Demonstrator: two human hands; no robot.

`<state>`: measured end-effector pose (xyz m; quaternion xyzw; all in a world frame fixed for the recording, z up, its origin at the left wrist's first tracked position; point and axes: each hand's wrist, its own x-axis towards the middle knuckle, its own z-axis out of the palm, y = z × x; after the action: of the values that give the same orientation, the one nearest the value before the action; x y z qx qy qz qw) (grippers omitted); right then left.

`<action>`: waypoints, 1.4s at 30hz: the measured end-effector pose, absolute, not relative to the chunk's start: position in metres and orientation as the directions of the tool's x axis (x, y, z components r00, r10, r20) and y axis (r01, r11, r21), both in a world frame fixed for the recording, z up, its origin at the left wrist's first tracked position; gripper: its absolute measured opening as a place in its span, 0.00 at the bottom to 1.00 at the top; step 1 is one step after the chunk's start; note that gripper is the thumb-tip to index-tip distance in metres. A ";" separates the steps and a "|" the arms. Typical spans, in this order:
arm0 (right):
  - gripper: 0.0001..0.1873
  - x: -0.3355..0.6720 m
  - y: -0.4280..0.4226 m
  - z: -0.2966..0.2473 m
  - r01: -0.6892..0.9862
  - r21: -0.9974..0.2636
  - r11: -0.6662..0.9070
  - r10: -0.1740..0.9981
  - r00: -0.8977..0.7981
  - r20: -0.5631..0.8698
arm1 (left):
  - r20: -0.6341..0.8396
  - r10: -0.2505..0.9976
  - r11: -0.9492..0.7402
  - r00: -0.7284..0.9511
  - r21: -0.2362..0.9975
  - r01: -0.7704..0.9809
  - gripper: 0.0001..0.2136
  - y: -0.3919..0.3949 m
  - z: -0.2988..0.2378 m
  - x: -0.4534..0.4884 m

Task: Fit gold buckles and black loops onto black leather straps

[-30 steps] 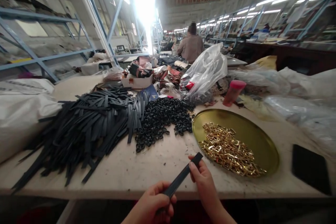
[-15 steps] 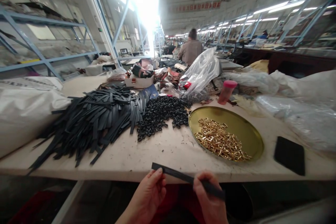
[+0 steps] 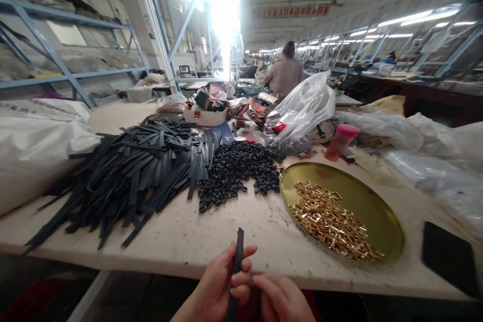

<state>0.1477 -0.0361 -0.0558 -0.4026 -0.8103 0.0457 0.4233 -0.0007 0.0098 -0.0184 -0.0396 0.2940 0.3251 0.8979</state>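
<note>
A narrow black strap (image 3: 238, 254) stands nearly upright in my left hand (image 3: 214, 284), whose fingers close around it at the table's front edge. My right hand (image 3: 284, 298) is just beside it, fingers bent and drawn together, with the tips against or very near the left fingertips. Whether something small is pinched there I cannot make out. Farther left lies a big heap of similar black straps (image 3: 151, 161). A pile of small black loops (image 3: 241, 166) sits beside it. To the right, a round gold tray (image 3: 381, 211) bears many small gold metal fittings (image 3: 332, 219).
A dark flat rectangular item (image 3: 449, 256) lies at the table's right edge. Behind the tray stands a pink-lidded jar (image 3: 341, 142). Clear plastic bags (image 3: 302, 108) and a white box (image 3: 206, 117) are at the back. A white sack (image 3: 37, 151) borders the left. Another person sits far ahead.
The strap has swung from lying across both hands to nearly upright in my left hand. My right hand has let go of its far end and moved left, beside my left hand.
</note>
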 end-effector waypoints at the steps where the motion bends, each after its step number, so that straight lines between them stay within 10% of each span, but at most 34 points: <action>1: 0.12 0.153 -0.027 -0.056 0.611 -0.530 0.587 0.776 -0.239 0.584 | -0.527 0.537 0.800 0.658 0.073 -0.595 0.17 0.015 -0.019 -0.004; 6: 0.15 0.158 0.022 -0.058 0.385 -0.920 0.066 0.992 0.070 0.101 | -0.471 0.413 0.863 0.779 -0.069 -0.500 0.15 0.036 -0.020 -0.011; 12: 0.13 0.138 0.069 -0.050 0.026 -0.980 -0.197 0.979 -0.053 -0.198 | -0.541 0.368 0.910 0.756 0.042 -0.413 0.18 0.051 -0.030 -0.005; 19: 0.14 0.151 0.091 -0.064 0.273 -0.947 -0.170 0.985 0.021 -0.171 | -0.630 0.583 0.811 0.513 0.491 -0.319 0.14 0.060 -0.044 0.000; 28: 0.13 0.190 0.129 -0.073 0.849 -0.522 0.079 0.983 0.019 0.180 | -0.726 0.580 0.813 0.369 0.483 -0.326 0.14 0.072 -0.044 0.003; 42: 0.07 0.184 0.154 -0.073 0.948 -0.293 0.126 0.972 -0.059 0.228 | -0.675 0.618 0.774 0.402 0.434 -0.460 0.14 0.068 -0.053 -0.005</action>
<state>0.1842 0.1538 -0.0727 -0.6604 -0.7268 0.0323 0.1859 -0.0048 0.0684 -0.0534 0.0894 0.4404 0.3238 0.8326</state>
